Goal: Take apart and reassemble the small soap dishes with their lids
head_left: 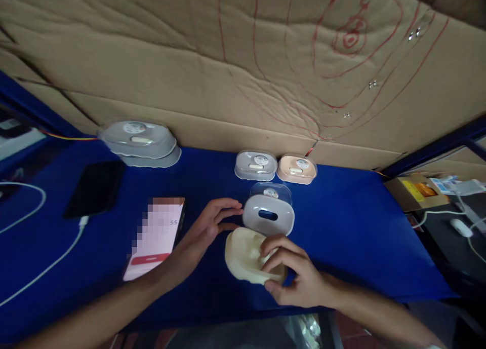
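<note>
A cream oval plastic tray [243, 260] lies near the front of the blue table, its hollow side up. My right hand [292, 273] grips its right rim, thumb outside and fingers reaching inside; what the fingertips touch in there is partly hidden. My left hand [212, 222] is open, fingers stretched towards the tray's far left corner and a grey oval piece with a slot [252, 222]. I cannot tell whether its fingertips touch either one. Behind the grey piece stands a clear oval cover [283, 189] with a round label.
At the back are a grey lidded box [243, 172], a peach lidded box [284, 177] and stacked grey boxes [152, 159]. A lit phone [159, 237] and a dark phone [94, 189] with a white cable [63, 260] lie left. A carton [404, 197] stands right.
</note>
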### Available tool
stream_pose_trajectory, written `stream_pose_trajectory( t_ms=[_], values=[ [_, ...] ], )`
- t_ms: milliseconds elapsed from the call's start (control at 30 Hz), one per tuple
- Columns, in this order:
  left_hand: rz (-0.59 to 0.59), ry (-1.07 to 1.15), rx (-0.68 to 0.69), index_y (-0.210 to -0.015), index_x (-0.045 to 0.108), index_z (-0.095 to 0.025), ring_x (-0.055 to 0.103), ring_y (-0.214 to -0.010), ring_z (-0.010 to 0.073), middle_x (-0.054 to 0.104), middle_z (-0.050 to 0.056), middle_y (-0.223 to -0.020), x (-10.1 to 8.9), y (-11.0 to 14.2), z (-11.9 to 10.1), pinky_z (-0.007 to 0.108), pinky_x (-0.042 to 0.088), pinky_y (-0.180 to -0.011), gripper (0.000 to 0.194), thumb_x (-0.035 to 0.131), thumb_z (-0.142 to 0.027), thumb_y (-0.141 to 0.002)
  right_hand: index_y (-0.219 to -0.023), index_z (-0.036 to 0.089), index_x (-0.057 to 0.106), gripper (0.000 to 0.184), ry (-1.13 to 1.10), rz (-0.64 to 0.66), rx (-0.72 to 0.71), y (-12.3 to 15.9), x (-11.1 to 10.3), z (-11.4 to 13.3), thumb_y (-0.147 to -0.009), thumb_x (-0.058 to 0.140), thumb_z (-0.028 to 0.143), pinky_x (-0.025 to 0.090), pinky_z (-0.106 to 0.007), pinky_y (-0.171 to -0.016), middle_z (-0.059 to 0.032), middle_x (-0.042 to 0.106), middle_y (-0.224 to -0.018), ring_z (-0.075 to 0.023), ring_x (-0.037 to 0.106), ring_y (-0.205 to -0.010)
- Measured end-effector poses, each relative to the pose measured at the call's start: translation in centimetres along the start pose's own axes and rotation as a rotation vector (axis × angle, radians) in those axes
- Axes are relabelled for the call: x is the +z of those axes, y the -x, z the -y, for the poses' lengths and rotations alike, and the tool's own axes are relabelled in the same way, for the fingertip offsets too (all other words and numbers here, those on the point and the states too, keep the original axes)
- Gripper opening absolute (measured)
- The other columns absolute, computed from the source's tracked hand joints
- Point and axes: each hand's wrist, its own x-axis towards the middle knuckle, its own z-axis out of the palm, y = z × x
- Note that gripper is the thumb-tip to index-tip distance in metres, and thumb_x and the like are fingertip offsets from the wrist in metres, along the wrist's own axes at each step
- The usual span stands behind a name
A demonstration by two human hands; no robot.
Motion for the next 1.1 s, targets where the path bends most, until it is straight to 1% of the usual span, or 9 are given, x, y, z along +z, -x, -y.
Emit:
stream_pose_trajectory(
  t_ms=[100,200,300,400,467,567,733,933,1100],
  values=[
    [0.121,0.113,-0.026,-0.156,0.037,-0.043,0.048,-0.144,0.0390,0.043,0.010,-0.160,1.2,1.0,0.2,0.050,0.048,-0.111,0.099,0.084,-0.071,-0.073,-0.111,0.020,0.066,0.017,0.070,-0.048,-0.054,0.1,-0.3,0.3,-0.097,0.071,0.029,0.057,-0.037,-0.102,-0.0104,0.063,-0.115,-0.0217,0.065,-0.118],
    [0.209,0.089,-0.108,-0.159,0.030,-0.045,0.055,-0.140,0.0380,0.045,0.010,-0.160,2.2,1.7,-0.1,0.052,0.048,-0.111,0.104,0.093,-0.047,-0.075,-0.126,0.019,0.064,0.035,0.216,0.102,-0.203,0.3,-0.7,-0.1,-0.106,0.057,0.046,0.053,-0.039,-0.110,-0.0127,0.065,-0.122,-0.0231,0.061,-0.128],
    [0.051,0.092,-0.067,-0.153,0.042,-0.037,0.060,-0.135,0.0376,0.055,0.011,-0.154,1.6,1.2,-0.8,0.046,0.054,-0.105,0.094,0.093,-0.047,-0.075,-0.144,0.020,0.056,0.054,0.413,0.127,-0.188,0.4,-1.7,-1.5,-0.109,0.040,0.057,0.046,-0.049,-0.118,-0.0155,0.062,-0.138,-0.0286,0.051,-0.144],
    [-0.215,0.137,0.003,-0.148,0.051,-0.030,0.060,-0.133,0.0364,0.060,0.012,-0.150,0.0,-0.2,-1.8,0.039,0.058,-0.099,0.086,0.087,-0.060,-0.076,-0.157,0.025,0.045,0.060,0.705,0.108,-0.007,0.2,-2.7,-3.3,-0.105,0.054,0.053,0.032,-0.065,-0.123,-0.0165,0.048,-0.160,-0.0381,0.030,-0.158],
    [-0.314,0.183,-0.003,-0.144,0.056,-0.028,0.060,-0.134,0.0350,0.062,0.012,-0.149,-0.8,-1.0,-2.4,0.038,0.059,-0.098,0.079,0.082,-0.064,-0.079,-0.161,0.029,0.041,0.063,0.809,0.122,0.081,-0.1,-3.2,-4.4,-0.103,0.061,0.046,0.029,-0.068,-0.124,-0.0143,0.042,-0.166,-0.0396,0.024,-0.160],
    [-0.336,0.232,-0.048,-0.142,0.057,-0.028,0.060,-0.134,0.0333,0.064,0.011,-0.148,-1.0,-1.3,-2.6,0.037,0.059,-0.097,0.075,0.081,-0.064,-0.080,-0.163,0.032,0.036,0.062,0.725,0.007,0.153,-0.3,-3.5,-5.1,-0.105,0.058,0.038,0.033,-0.063,-0.125,-0.0099,0.045,-0.165,-0.0344,0.028,-0.160],
    [-0.217,0.173,-0.086,-0.146,0.052,-0.029,0.061,-0.130,0.0340,0.061,0.013,-0.150,0.2,-0.3,-1.2,0.036,0.057,-0.095,0.083,0.084,-0.063,-0.078,-0.164,0.034,0.034,0.053,0.368,-0.318,0.271,0.1,-2.8,-3.9,-0.111,0.040,0.041,0.041,-0.052,-0.124,-0.0055,0.047,-0.164,-0.0268,0.046,-0.151],
    [-0.085,0.093,-0.031,-0.144,0.052,-0.032,0.063,-0.126,0.0336,0.061,0.010,-0.144,1.1,0.2,0.0,0.036,0.055,-0.097,0.094,0.095,-0.060,-0.065,-0.166,0.031,0.031,0.061,0.328,0.008,0.082,0.4,-0.5,-2.0,-0.109,0.045,0.048,0.034,-0.055,-0.128,-0.0076,0.033,-0.172,-0.0310,0.030,-0.159],
    [0.011,0.090,-0.041,-0.149,0.047,-0.032,0.061,-0.127,0.0351,0.060,0.011,-0.141,1.6,0.4,0.4,0.041,0.054,-0.099,0.097,0.095,-0.056,-0.067,-0.166,0.029,0.031,0.061,0.435,0.094,-0.027,0.6,0.3,-2.6,-0.109,0.046,0.045,0.035,-0.060,-0.126,-0.0079,0.029,-0.174,-0.0333,0.023,-0.161]
  ],
)
